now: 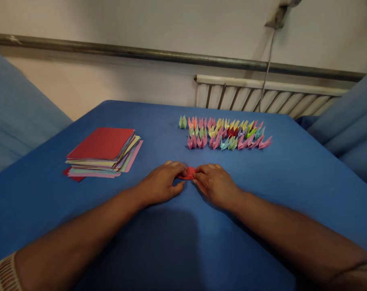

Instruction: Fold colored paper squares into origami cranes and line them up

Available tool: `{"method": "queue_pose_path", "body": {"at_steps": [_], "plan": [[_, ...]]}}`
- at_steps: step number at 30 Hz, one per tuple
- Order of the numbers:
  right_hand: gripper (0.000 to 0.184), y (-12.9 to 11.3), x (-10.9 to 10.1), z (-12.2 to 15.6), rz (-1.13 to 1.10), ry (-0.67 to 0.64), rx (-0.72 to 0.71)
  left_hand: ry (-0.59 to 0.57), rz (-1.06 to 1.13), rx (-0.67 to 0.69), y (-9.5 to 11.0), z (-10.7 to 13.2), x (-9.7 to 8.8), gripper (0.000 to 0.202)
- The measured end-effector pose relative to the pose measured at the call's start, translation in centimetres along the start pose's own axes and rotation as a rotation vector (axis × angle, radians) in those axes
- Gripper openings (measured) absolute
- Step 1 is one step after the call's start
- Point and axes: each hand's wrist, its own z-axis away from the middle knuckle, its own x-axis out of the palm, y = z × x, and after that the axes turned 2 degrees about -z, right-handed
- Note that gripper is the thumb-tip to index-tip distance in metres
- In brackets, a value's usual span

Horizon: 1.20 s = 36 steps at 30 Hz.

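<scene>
A small piece of folded red origami paper (pixel 189 173) lies on the blue table between my two hands. My left hand (pixel 164 182) has its fingers curled over the paper's left end, with the thumb close below. At the right end, my right hand (pixel 215 184) pinches the paper between fingers and thumb. The fingertips hide both ends, and the exact shape of the folds is too small to tell. Beyond my hands stand folded paper cranes (pixel 214 141) in rows, in pink, yellow, green, red and blue.
A stack of coloured paper squares (pixel 102 145), red on top, sits at the left of the blue table (pixel 159 125). Behind the table are a wall with a metal pipe (pixel 141 53) and a white radiator (pixel 247 82). Blue curtains (pixel 16 109) hang at both sides.
</scene>
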Motion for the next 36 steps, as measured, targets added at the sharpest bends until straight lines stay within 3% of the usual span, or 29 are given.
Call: {"method": "queue_pose_path", "body": {"at_steps": [5, 13, 21, 30, 36], "plan": [[0.027, 0.1, 0.1, 0.0, -0.026, -0.009, 0.037, 0.026, 0.106, -0.051, -0.9, -0.9, 0.6, 0.008], [0.024, 0.2, 0.1, -0.1, -0.043, -0.005, 0.060, 0.047, 0.113, -0.066, -0.8, -1.1, 0.9, 0.009], [0.032, -1.4, -0.6, 1.1, 0.060, -0.063, -0.021, 0.061, 0.065, -0.074, -1.1, -1.2, 1.3, 0.009], [0.034, -2.0, -0.5, 1.6, 0.122, -0.124, -0.003, 0.046, 0.113, -0.065, -1.2, -1.1, 1.1, 0.010], [0.035, -1.6, -1.7, 1.7, 0.113, -0.190, -0.025, 0.047, 0.128, -0.064, -1.2, -1.2, 1.1, 0.008]]}}
